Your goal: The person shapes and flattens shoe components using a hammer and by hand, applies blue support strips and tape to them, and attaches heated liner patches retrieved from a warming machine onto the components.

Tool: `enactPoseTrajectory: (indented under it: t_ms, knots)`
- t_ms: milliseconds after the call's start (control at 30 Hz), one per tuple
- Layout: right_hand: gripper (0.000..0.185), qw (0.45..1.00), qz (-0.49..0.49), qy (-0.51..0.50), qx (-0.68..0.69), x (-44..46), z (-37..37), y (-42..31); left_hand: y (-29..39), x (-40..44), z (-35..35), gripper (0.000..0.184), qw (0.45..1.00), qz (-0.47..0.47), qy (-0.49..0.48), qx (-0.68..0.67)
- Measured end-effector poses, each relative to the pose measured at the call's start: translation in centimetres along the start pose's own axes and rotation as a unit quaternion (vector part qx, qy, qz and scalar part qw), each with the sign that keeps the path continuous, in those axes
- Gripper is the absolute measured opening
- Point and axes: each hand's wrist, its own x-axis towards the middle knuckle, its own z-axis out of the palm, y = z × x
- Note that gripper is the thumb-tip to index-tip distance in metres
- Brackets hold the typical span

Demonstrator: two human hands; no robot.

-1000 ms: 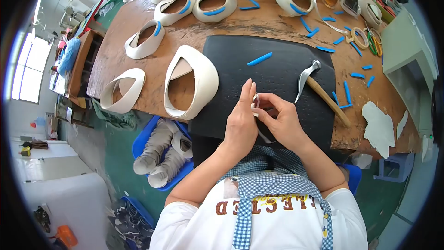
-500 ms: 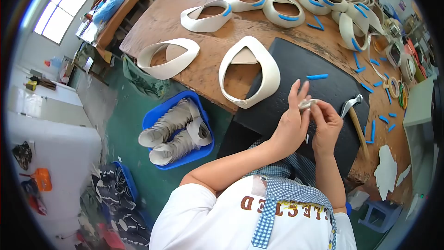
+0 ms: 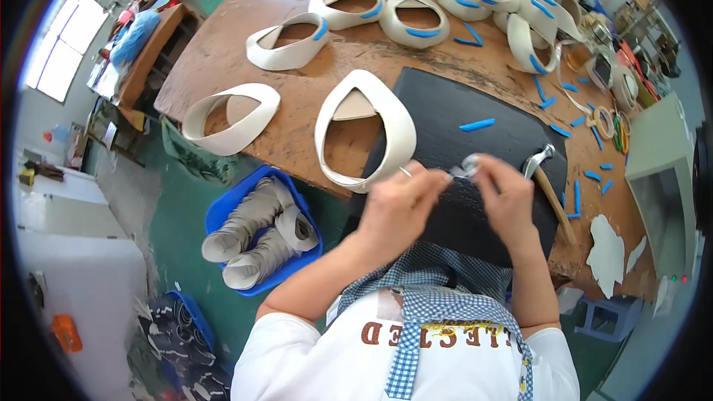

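My left hand (image 3: 401, 204) is closed in a pinch above the lower left part of a black pad (image 3: 445, 100), and blur hides what its fingertips hold. To its right, my right hand (image 3: 506, 194) pinches a small, whitish, shiny scrap (image 3: 466, 167) too blurred to name. A cream shoe upper (image 3: 401, 134), shaped like a ring, rests partly on the pad just beyond my left hand. One blue strip (image 3: 477, 125) lies on the pad, and a hammer (image 3: 548, 186) with a wooden handle lies near its right edge.
Several cream uppers with blue strips (image 3: 423, 33) cover the back of the wooden table (image 3: 208, 52). Loose blue strips and tape rolls (image 3: 605, 123) lie at right. A blue basket (image 3: 260, 289) of stacked cream pieces stands on the floor at left. A stool (image 3: 609, 318) is at lower right.
My hands were close together over the small pale scrap; now they are farther apart, the left one lower and turned palm down. The whole view has shifted with my head.
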Motion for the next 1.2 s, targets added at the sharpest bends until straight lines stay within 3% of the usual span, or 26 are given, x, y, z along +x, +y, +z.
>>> enactPoseTrajectory:
  t_ms: [67,133,200,233,267,300,367,433,467,500,600,633,667,733,800,867,967,1000,1067,1100,1200]
  knots:
    - [0.020,0.971,-0.010,-0.191,0.146,-0.9,-0.7,-2.8,-0.8,1.5,-1.2,0.011,0.999,0.011,0.028,0.038]
    - [0.019,0.932,0.020,-0.203,0.300,-1.9,-0.4,-3.6,-2.1,1.5,-0.4,0.010,0.998,-0.036,-0.019,-0.038]
    - [0.012,0.883,0.146,-0.001,0.447,-0.8,-0.3,-4.6,-2.8,0.9,1.1,0.010,0.984,-0.105,-0.080,-0.117]
    - [0.012,0.922,0.121,0.063,0.362,-0.2,0.3,-3.6,-2.4,0.2,1.5,0.011,0.969,-0.146,-0.131,-0.150]
    - [0.011,0.949,0.095,0.130,0.271,0.2,1.1,-2.2,-1.9,-0.6,2.2,0.008,0.973,-0.119,-0.133,-0.146]
    - [0.013,0.989,-0.031,0.138,0.051,0.9,0.9,-1.4,-1.3,-1.2,2.5,0.007,0.989,-0.062,-0.102,-0.091]
    - [0.018,0.992,-0.098,0.080,-0.021,0.4,1.1,-1.7,-0.8,-1.0,2.2,0.008,0.998,0.053,-0.014,0.020]
    - [0.021,0.988,-0.149,0.035,-0.014,-0.2,2.1,-2.4,-0.2,0.6,0.1,0.011,0.981,0.124,0.081,0.125]
    - [0.022,0.989,-0.146,0.011,0.016,-0.4,2.1,-2.6,-0.7,0.5,0.5,0.008,0.989,0.057,0.127,0.048]
    - [0.022,0.991,-0.120,0.000,0.065,-0.4,2.1,-3.2,-1.3,0.9,0.4,0.005,0.987,0.068,0.145,0.013]
    - [0.016,0.985,-0.140,-0.033,0.096,-0.7,1.9,-4.2,-2.1,-0.1,1.2,0.013,0.964,-0.158,0.024,-0.212]
    - [0.023,0.986,-0.138,-0.041,0.079,-0.7,2.1,-4.4,-2.0,-0.3,2.1,0.015,0.909,-0.192,0.023,-0.370]
    - [0.024,0.985,-0.168,-0.035,-0.005,-0.9,2.1,-3.2,-2.7,-0.7,2.5,0.014,0.927,-0.170,-0.013,-0.334]
    - [0.025,0.972,-0.220,0.035,-0.079,0.2,2.7,-3.4,-2.0,-1.7,3.4,0.019,0.824,-0.204,-0.061,-0.524]
    - [0.020,0.991,-0.124,-0.010,0.059,0.2,2.9,-3.0,-0.9,-2.0,3.0,0.023,0.756,-0.192,-0.022,-0.625]
    - [0.016,0.993,-0.036,-0.051,0.105,-0.7,2.5,-1.4,-1.1,-2.6,2.3,0.026,0.772,-0.174,-0.042,-0.610]
    - [0.014,0.985,-0.171,0.032,0.013,-1.0,3.9,-3.0,-0.7,-3.0,0.1,0.029,0.807,-0.162,-0.072,-0.564]
    - [0.014,0.989,-0.106,0.049,0.086,-1.0,4.2,-3.2,-0.5,-3.1,-0.6,0.030,0.820,-0.161,-0.085,-0.543]
    - [0.014,0.970,0.023,0.081,0.227,-0.9,4.7,-3.3,-0.8,-3.5,-1.0,0.035,0.755,-0.235,-0.103,-0.604]
    - [0.015,0.921,0.101,0.163,0.339,0.0,4.9,-3.5,-1.0,-3.6,-1.2,0.037,0.718,-0.269,-0.112,-0.632]
    - [0.016,0.952,0.012,0.171,0.253,1.7,2.3,-2.7,-2.8,-5.5,-0.6,0.048,0.683,-0.316,-0.088,-0.652]
